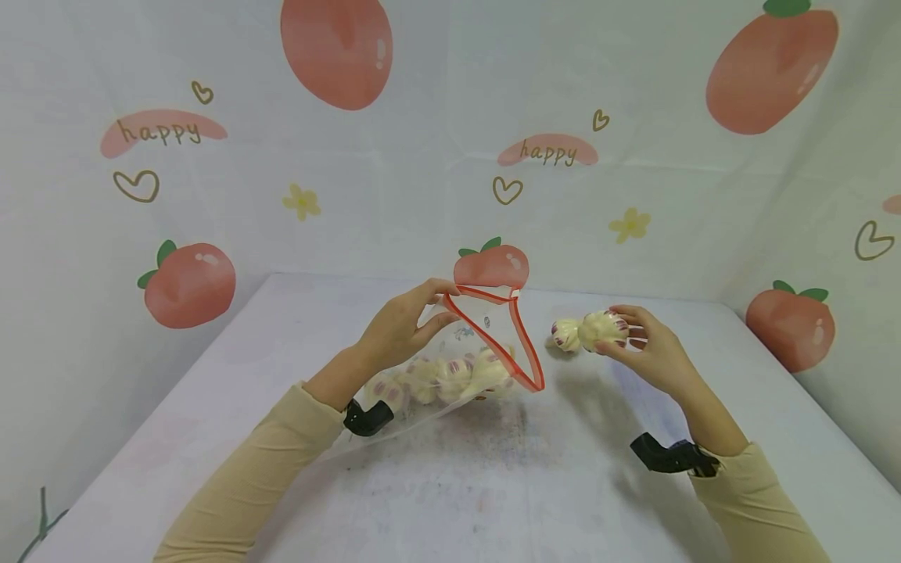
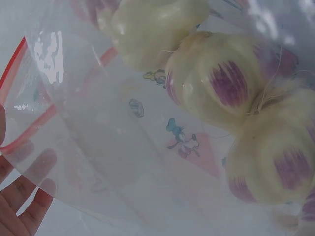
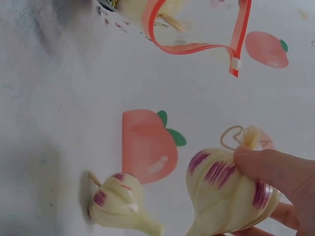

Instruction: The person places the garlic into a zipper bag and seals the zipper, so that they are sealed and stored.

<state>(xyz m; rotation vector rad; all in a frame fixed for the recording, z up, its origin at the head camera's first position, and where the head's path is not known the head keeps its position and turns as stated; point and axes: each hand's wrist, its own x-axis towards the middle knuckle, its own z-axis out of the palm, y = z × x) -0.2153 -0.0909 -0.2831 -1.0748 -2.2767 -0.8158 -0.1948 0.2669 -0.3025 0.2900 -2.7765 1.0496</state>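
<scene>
My left hand (image 1: 397, 324) pinches the rim of a clear zip bag (image 1: 461, 332) whose red-edged mouth gapes toward the right. Inside the bag lie several garlic bulbs (image 2: 216, 83), cream with purple streaks; small cartoon prints show on the plastic. To the right of the bag, my right hand (image 1: 651, 352) grips a garlic bulb (image 3: 221, 191) between thumb and fingers, held up off the table. One more garlic bulb (image 3: 118, 201) rests on the table just left of the held one. A white slider (image 3: 236, 64) sits at the corner of the bag's red zip.
A white table (image 1: 436, 500) with dark smudges lies under the hands. Behind it hangs a white cloth (image 1: 422, 180) printed with fruit, hearts and the word happy. Black bands (image 1: 367, 418) are worn on both wrists.
</scene>
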